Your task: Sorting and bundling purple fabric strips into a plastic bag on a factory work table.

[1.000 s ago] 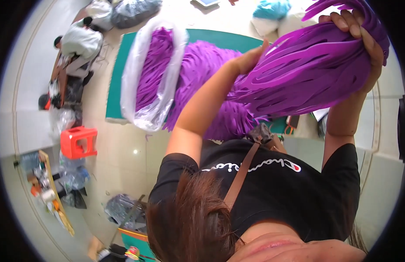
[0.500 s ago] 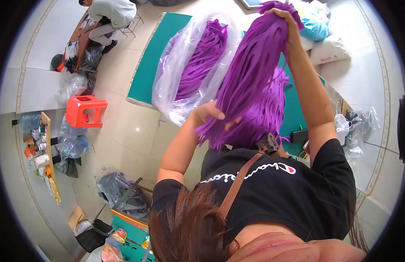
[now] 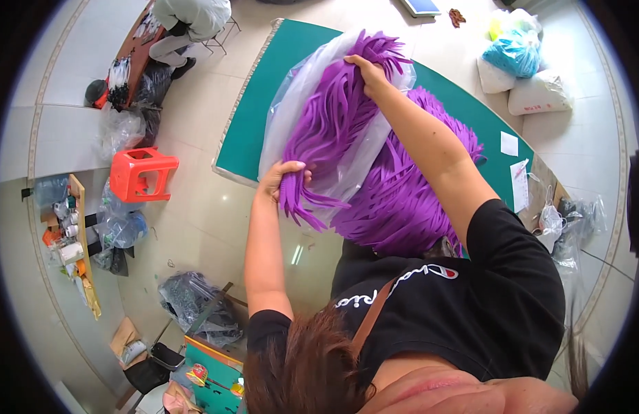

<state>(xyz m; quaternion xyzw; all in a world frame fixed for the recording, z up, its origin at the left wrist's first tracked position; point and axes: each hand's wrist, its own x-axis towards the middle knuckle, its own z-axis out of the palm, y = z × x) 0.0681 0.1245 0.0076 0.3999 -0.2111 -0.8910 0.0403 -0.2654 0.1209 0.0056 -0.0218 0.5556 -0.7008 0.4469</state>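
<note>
A long bundle of purple strips [image 3: 330,114] is stretched between my hands over an open clear plastic bag [image 3: 281,114]. My right hand [image 3: 369,72] is closed round its far end. Lower on the left, my left hand [image 3: 283,181] grips the near end, and loose strip tips hang past the fingers. A large pile of the same purple strips [image 3: 409,190] lies close to my body, right of the bag. Bag and pile both rest on a green-topped table [image 3: 240,141]. The bundle hides most of what is inside the bag.
A red plastic stool [image 3: 143,172] stands on the floor to the left. Beyond it, a person [image 3: 192,24] sits at a brown bench [image 3: 136,55]. Stuffed bags [image 3: 536,93] stand at the far right. Two white papers [image 3: 509,143] lie on the table's right side.
The bundle, held up high on the right before, has come down leftward over the bag with both hands. My left hand has moved left and now grips its near end.
</note>
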